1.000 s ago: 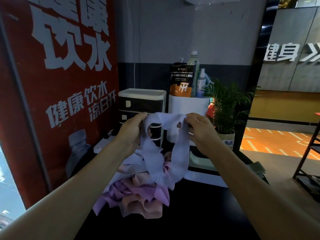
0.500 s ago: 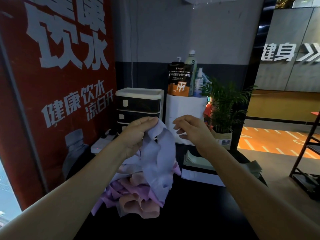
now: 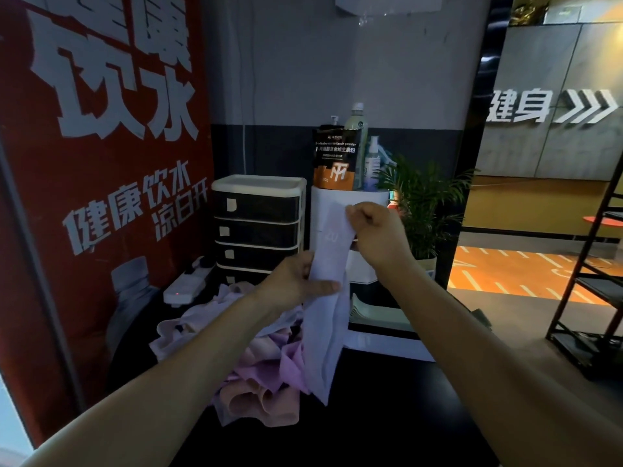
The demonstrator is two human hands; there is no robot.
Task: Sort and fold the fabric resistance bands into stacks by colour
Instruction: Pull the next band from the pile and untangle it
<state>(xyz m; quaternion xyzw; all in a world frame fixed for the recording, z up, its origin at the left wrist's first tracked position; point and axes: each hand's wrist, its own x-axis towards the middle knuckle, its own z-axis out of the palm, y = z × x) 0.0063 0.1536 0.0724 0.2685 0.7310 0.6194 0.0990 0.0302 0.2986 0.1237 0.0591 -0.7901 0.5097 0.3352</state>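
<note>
Pale lavender band (image 3: pixel 332 298) hung upright above the pile of bands (image 3: pixel 256 362) on the black table (image 3: pixel 371 416). Right hand (image 3: pixel 379 235) pinched its top end; left hand (image 3: pixel 296 281) gripped its middle, directly above the pile.

The scene is dim, with a cool grey cast over the near wall (image 3: pixel 337 62) and the black tabletop (image 3: pixel 371 416), whose surface swallows nearly all detail at lower centre. The brightest area is the right of the frame, where warm light falls on the orange floor (image 3: pixel 526 274). A pale strip of daylight shows at the lower left edge. Wide-angle distortion bends the red poster (image 3: pixel 101 163) and stretches the forearms toward the bottom corners. Fine detail is soft and slightly smeared throughout.
</note>
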